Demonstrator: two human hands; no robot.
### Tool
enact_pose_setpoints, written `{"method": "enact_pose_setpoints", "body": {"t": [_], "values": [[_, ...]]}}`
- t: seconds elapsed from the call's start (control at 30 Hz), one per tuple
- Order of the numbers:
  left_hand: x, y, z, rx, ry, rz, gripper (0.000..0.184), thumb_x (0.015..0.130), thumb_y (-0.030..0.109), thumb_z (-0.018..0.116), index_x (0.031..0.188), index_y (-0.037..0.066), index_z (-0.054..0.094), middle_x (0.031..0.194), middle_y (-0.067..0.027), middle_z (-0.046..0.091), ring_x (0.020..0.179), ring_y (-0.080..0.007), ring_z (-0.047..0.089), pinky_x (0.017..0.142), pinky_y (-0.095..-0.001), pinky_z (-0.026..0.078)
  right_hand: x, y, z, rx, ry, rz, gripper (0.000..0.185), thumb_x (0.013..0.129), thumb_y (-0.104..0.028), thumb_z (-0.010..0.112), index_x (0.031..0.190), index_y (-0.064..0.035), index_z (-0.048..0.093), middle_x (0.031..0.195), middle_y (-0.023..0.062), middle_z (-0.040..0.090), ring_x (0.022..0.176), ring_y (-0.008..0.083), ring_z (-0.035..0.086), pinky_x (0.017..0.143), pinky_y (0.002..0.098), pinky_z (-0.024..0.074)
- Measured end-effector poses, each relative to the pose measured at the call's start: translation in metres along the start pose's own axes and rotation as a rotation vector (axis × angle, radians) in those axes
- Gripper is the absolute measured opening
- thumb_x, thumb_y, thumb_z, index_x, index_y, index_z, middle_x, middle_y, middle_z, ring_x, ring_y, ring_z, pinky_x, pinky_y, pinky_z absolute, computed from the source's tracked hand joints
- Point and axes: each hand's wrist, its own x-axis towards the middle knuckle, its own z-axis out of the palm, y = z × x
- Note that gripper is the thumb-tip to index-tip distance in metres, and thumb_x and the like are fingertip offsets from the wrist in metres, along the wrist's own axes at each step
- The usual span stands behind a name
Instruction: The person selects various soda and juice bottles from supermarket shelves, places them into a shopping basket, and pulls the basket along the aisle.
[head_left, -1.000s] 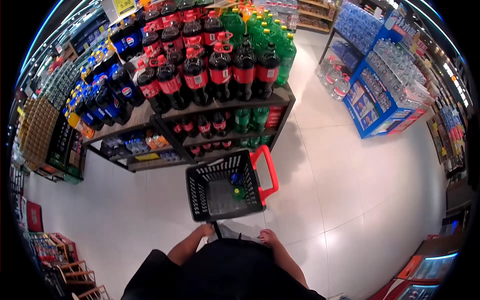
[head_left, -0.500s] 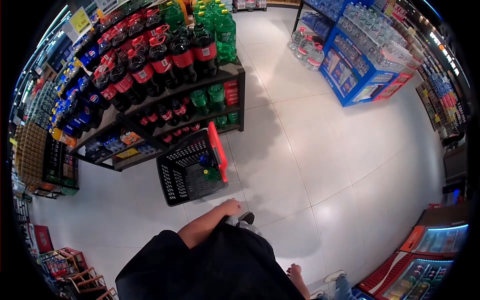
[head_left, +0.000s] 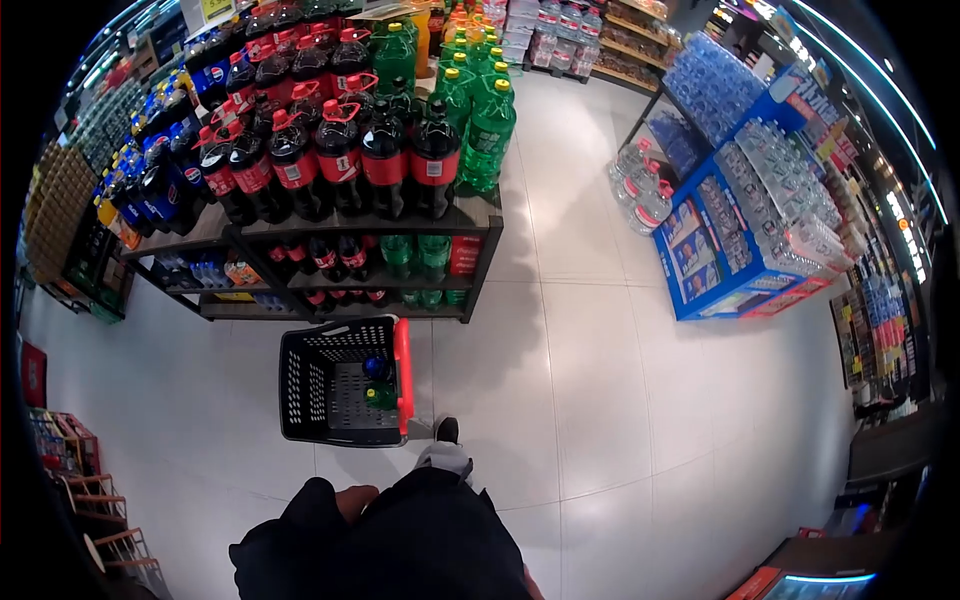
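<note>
In the basket (head_left: pixel 306 385), bottles (head_left: pixel 380 398) blur; hands are hidden.

Blue display stand (head_left: pixel 690 245) stocked with bottled water (head_left: pixel 775 185). Large water jugs (head_left: pixel 640 186) grouped on floor (head_left: pixel 590 400) beside it. Dark rack (head_left: pixel 484 265) bears cola bottles (head_left: pixel 337 165).

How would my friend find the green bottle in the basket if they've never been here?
Look for the big shelf packed with dark, red-labelled bottles, then down at the floor in front of it. There you'll see a black basket with a red handle. Inside, towards the handle, the green bottle is beside a blue thing: it's the one nearer the person's shoe, and green, not blue.
</note>
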Motion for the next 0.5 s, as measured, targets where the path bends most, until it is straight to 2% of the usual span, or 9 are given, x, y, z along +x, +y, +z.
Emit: {"method": "enact_pose_setpoints", "body": {"t": [0.07,0.13,0.2,0.27,0.37,0.43,0.47,0.5], "values": [[0.044,0.021,0.001,0.403,-0.141,-0.389,0.033,0.078,0.031,0.064,0.099,0.007,0.071,0.105,-0.0153,0.067,0.098,-0.0346,0.063,0.085,-0.0416,0.048,0.022,-0.053,-0.043,0.120,0.040,0.113,0.026,0.087,-0.021,0.055,0.110,-0.0079,0.056,0.092,0.0109,0.063,0.077,0.0257,0.064,0.062,0.0410,0.0492],[0.092,0.051,-0.001,0.636,-0.234,-0.554,0.032,0.078,0.030,0.064,0.099,0.008,0.071,0.104,-0.0147,0.067,0.096,-0.0342,0.063,0.084,-0.0408,0.048,0.044,-0.114,-0.074,0.233,0.094,0.149,0.028,0.088,-0.022,0.055,0.112,-0.0077,0.056,0.094,0.0113,0.063,0.078,0.0258,0.064,0.063,0.0410,0.0497],[0.133,0.088,-0.005,0.746,-0.253,-0.624,0.030,0.078,0.029,0.064,0.098,0.008,0.071,0.103,-0.0141,0.068,0.095,-0.0337,0.064,0.083,-0.0399,0.049,0.069,-0.178,-0.098,0.228,0.131,0.002,0.027,0.086,-0.017,0.053,0.110,-0.0045,0.056,0.089,0.0098,0.062,0.074,0.0216,0.063,0.061,0.0372,0.0494],[0.164,0.134,-0.008,0.804,-0.235,-0.670,0.029,0.078,0.028,0.065,0.097,0.008,0.072,0.102,-0.0135,0.068,0.094,-0.0333,0.064,0.083,-0.0390,0.049,0.091,-0.243,-0.108,0.182,0.124,-0.045,0.025,0.088,-0.021,0.053,0.108,-0.0072,0.055,0.086,0.0056,0.061,0.072,0.0187,0.062,0.060,0.0344,0.0489],[0.195,0.152,-0.003,0.705,-0.160,-0.641,0.028,0.079,0.028,0.064,0.097,0.008,0.072,0.102,-0.0130,0.068,0.093,-0.0324,0.064,0.082,-0.0385,0.049,0.116,-0.329,-0.099,0.160,-0.015,-0.130,0.023,0.088,-0.020,0.052,0.107,-0.0067,0.056,0.084,0.0047,0.061,0.070,0.0167,0.062,0.055,0.0302,0.0474],[0.207,0.158,0.006,0.642,-0.099,-0.624,0.028,0.079,0.028,0.064,0.097,0.008,0.071,0.101,-0.0127,0.068,0.093,-0.0318,0.064,0.082,-0.0382,0.049,0.126,-0.369,-0.076,0.136,-0.092,-0.319,0.023,0.087,-0.019,0.053,0.107,-0.0065,0.057,0.084,0.0053,0.062,0.072,0.0153,0.062,0.055,0.0286,0.0470],[0.211,0.157,0.013,0.615,-0.073,-0.621,0.028,0.079,0.028,0.064,0.097,0.008,0.071,0.101,-0.0125,0.068,0.093,-0.0314,0.064,0.082,-0.0380,0.049,0.143,-0.377,-0.064,0.095,-0.110,-0.441,0.024,0.087,-0.020,0.055,0.104,-0.0034,0.060,0.083,0.0073,0.063,0.073,0.0160,0.063,0.059,0.0302,0.0492],[0.216,0.154,0.020,0.587,-0.041,-0.616,0.028,0.079,0.027,0.064,0.097,0.008,0.071,0.101,-0.0124,0.068,0.093,-0.0311,0.064,0.082,-0.0379,0.049,0.187,-0.366,-0.053,-0.160,-0.107,-0.644,0.025,0.086,-0.021,0.056,0.103,-0.0029,0.062,0.082,0.0078,0.064,0.074,0.0168,0.063,0.062,0.0311,0.0499]]}}
